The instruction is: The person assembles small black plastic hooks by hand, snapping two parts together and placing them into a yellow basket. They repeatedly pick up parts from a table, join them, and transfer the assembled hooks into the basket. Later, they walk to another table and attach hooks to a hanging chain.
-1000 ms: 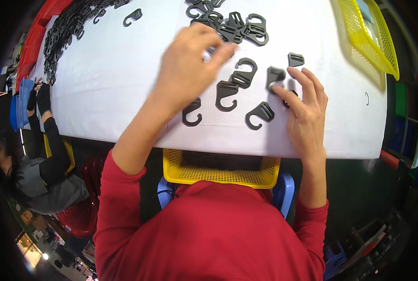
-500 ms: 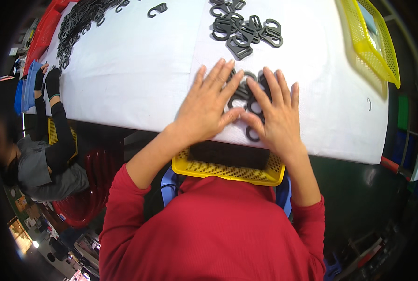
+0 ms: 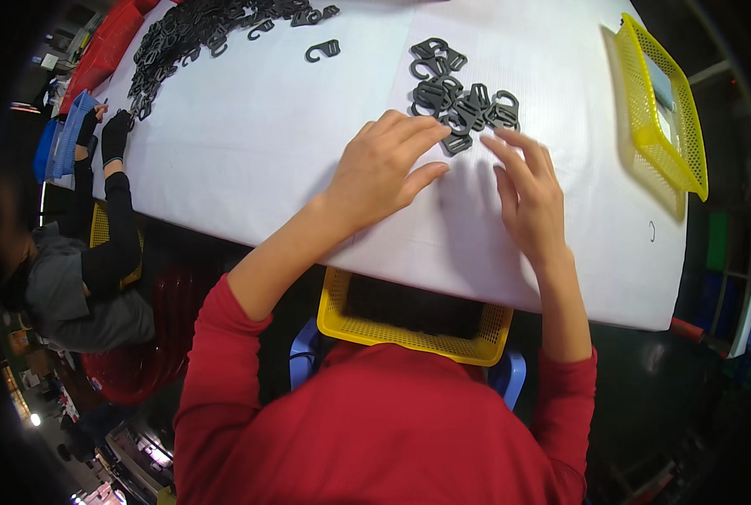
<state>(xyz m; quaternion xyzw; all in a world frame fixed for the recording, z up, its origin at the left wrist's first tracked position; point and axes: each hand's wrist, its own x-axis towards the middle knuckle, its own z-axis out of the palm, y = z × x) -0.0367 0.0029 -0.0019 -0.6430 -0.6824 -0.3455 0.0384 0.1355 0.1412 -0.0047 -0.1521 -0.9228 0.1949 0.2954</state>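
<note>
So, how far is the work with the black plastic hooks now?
Done, it seems: the table edge before the person is bare, and a yellow basket sits just under it. In hand: both the left hand and right hand lie flat by a small cluster of black hooks. Left: that cluster, one stray hook, and the big pile at the far corner.

A pale blue-white packet [image 3: 663,88] lies inside the yellow basket [image 3: 645,126].

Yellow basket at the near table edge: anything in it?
Cannot tell. The yellow basket sits under the table edge; its visible inside is dark shadow.
</note>
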